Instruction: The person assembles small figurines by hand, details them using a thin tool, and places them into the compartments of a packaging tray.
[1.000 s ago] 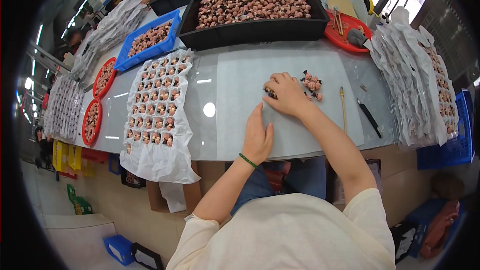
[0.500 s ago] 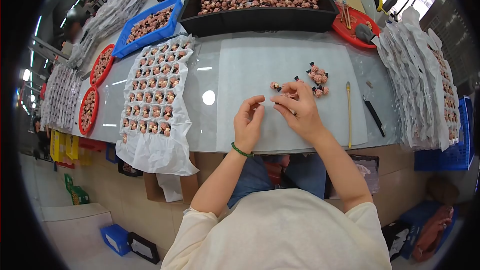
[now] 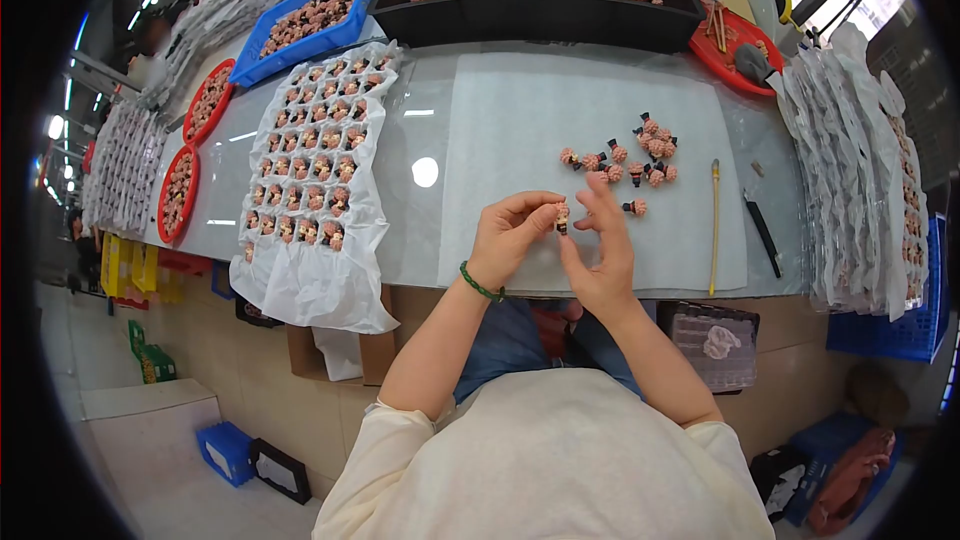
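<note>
A small figurine (image 3: 562, 218) with a pink knobbly head and a black-and-cream body is pinched upright between the thumb and fingers of my left hand (image 3: 508, 238). My right hand (image 3: 605, 255) is just right of it, fingers raised and spread, thumb tip close to the figurine's lower end; whether it touches, I cannot tell. Beyond my hands, a loose group of similar figurines (image 3: 657, 143) lies on a white paper sheet (image 3: 520, 110). One single figurine (image 3: 635, 208) rests just right of my right fingers.
Left stands a white paper-lined compartment tray (image 3: 340, 295) of figurines. Behind are a black bin (image 3: 540, 28) and a blue tray (image 3: 300, 62), both full. Right lie a yellow stick (image 3: 714, 230), a black-handled tool (image 3: 762, 240), a red tray (image 3: 700, 45) and stacked trays (image 3: 835, 170).
A figurine now shows in my left hand's pinch, where the fingers seemed empty. My right hand has moved back from the loose figurines, and its fingers have spread. The view has shifted slightly.
</note>
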Action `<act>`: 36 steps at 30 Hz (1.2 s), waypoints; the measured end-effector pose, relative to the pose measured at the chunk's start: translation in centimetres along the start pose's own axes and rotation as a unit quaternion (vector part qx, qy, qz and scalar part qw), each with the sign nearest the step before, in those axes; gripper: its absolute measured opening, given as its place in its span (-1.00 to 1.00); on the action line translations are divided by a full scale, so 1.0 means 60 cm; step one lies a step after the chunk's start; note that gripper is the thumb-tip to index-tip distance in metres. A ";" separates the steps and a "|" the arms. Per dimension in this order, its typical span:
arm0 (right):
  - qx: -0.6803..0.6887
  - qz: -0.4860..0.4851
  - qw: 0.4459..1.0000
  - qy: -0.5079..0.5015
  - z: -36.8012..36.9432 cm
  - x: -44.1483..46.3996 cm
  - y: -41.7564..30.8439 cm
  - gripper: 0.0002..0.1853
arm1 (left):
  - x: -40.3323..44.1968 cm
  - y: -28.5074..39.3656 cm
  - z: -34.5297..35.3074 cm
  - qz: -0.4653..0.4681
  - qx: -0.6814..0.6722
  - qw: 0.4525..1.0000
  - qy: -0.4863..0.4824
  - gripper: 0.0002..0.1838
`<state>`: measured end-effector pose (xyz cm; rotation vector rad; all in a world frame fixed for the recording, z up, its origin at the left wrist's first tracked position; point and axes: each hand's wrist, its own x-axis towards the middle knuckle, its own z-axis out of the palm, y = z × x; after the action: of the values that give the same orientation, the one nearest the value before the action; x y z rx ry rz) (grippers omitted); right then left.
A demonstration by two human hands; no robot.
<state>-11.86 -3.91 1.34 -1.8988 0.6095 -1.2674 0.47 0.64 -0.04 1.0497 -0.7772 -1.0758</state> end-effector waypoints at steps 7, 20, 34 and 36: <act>0.224 0.232 0.946 -0.042 -0.010 -0.015 0.031 -0.72 | 0.002 0.005 0.001 -0.028 -0.032 0.999 0.017 -0.76; 0.273 0.256 0.926 -0.055 -0.014 -0.011 0.035 -0.75 | 0.004 0.005 0.002 -0.015 -0.004 1.000 -0.002 -0.80; 0.212 0.178 0.961 -0.003 -0.007 -0.015 0.031 -0.57 | 0.003 0.007 0.007 -0.004 -0.063 0.998 0.006 -0.76; 0.205 0.175 0.963 -0.001 -0.006 -0.016 0.031 -0.57 | 0.003 0.004 0.006 0.000 -0.064 0.998 0.000 -0.75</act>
<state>-12.54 -4.44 -0.61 -1.3811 0.5962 -1.0635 0.30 0.38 0.30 0.9414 -0.7000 -1.1105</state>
